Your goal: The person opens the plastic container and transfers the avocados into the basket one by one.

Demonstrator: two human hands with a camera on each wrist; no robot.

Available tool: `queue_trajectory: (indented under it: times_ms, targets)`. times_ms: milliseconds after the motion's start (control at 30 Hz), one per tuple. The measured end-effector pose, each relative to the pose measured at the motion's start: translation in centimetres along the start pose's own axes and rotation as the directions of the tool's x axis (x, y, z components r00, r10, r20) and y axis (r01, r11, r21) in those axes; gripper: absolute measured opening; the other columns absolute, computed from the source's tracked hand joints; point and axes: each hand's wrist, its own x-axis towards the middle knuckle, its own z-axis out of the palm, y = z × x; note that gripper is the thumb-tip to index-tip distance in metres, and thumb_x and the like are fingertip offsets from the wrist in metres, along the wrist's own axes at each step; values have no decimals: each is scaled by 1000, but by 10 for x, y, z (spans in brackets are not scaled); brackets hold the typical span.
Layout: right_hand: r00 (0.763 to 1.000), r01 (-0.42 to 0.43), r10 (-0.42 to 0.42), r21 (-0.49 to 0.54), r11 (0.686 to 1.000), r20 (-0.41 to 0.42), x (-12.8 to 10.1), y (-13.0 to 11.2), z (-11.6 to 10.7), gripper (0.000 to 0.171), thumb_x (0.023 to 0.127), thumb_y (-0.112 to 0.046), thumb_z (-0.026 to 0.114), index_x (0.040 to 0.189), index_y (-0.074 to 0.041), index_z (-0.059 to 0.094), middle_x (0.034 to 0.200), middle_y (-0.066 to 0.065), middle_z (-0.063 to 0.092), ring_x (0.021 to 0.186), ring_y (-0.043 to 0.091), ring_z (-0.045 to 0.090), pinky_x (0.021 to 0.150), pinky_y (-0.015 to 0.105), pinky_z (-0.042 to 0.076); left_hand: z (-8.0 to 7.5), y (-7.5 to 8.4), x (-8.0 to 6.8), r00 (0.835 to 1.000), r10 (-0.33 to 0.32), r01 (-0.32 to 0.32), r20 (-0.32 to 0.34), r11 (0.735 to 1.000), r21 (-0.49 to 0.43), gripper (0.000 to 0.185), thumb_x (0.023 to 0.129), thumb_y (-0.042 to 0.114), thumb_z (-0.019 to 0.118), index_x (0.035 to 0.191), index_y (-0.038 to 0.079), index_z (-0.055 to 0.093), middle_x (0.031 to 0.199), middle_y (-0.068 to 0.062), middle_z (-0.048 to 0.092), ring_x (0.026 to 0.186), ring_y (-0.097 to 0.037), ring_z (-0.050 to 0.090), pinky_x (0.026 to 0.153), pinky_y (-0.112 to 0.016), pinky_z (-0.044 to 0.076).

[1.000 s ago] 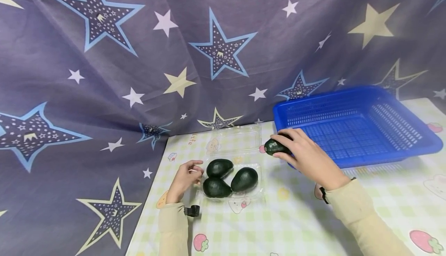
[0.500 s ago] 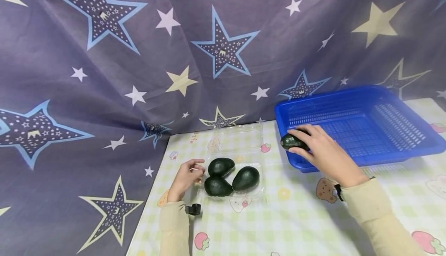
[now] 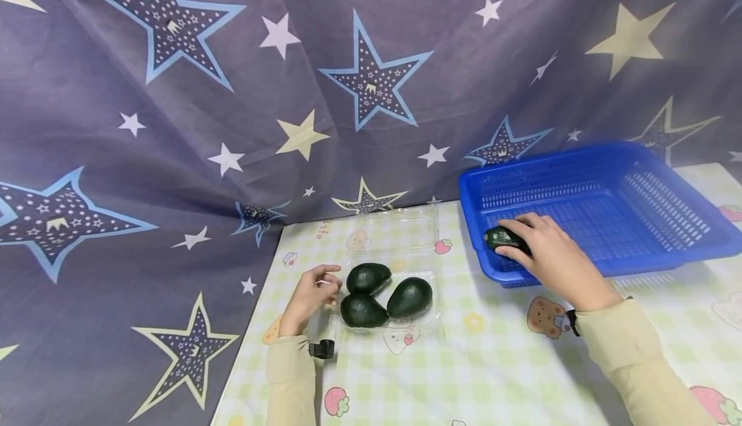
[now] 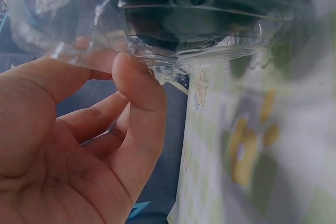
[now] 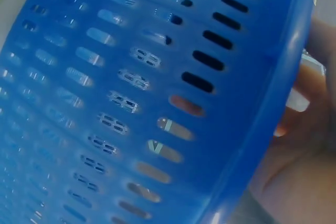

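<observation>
My right hand (image 3: 559,265) grips a dark green avocado (image 3: 502,238) over the near left corner of a blue plastic basket (image 3: 626,223). In the right wrist view the basket's slotted wall (image 5: 247,108) hides most of that hand and the avocado. On the left, my left hand (image 3: 306,298) pinches the edge of a clear plastic clamshell box (image 4: 220,51) between thumb and finger. Inside the box lie 3 more avocados: one at the back (image 3: 368,278), one in front (image 3: 363,310) and one on the right (image 3: 410,297).
The box's clear lid (image 3: 400,231) is folded back toward the starry curtain (image 3: 243,91). A green-and-white checked cloth (image 3: 406,381) with printed cartoons covers the table. The basket stands against the curtain at the right.
My right hand has carried the avocado rightward, from beside the basket to over its near left corner. My left hand stays at the box, and the avocados in it have not moved.
</observation>
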Motion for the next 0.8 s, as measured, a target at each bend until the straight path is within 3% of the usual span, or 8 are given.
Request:
queue_trajectory:
  times_ms: [400, 800]
  targets:
    - [995, -74, 75, -13, 997, 68, 5, 11, 9, 53, 92, -33, 69, 131, 2, 61, 117, 31, 62, 103, 50, 61, 86, 66, 50, -1, 3, -3, 1000, -6, 6, 2, 1000, -6, 43, 90, -3, 60, 133, -5, 55, 97, -14, 61, 68, -17, 59, 58, -31, 57]
    - [976, -119, 121, -19, 993, 180, 17, 20, 10, 51, 92, -33, 70, 125, 5, 64, 111, 32, 66, 98, 52, 62, 77, 63, 52, -2, 0, 0, 1000, 8, -8, 18, 1000, -14, 44, 90, -3, 59, 134, -7, 54, 97, -15, 61, 70, -21, 60, 59, -35, 59]
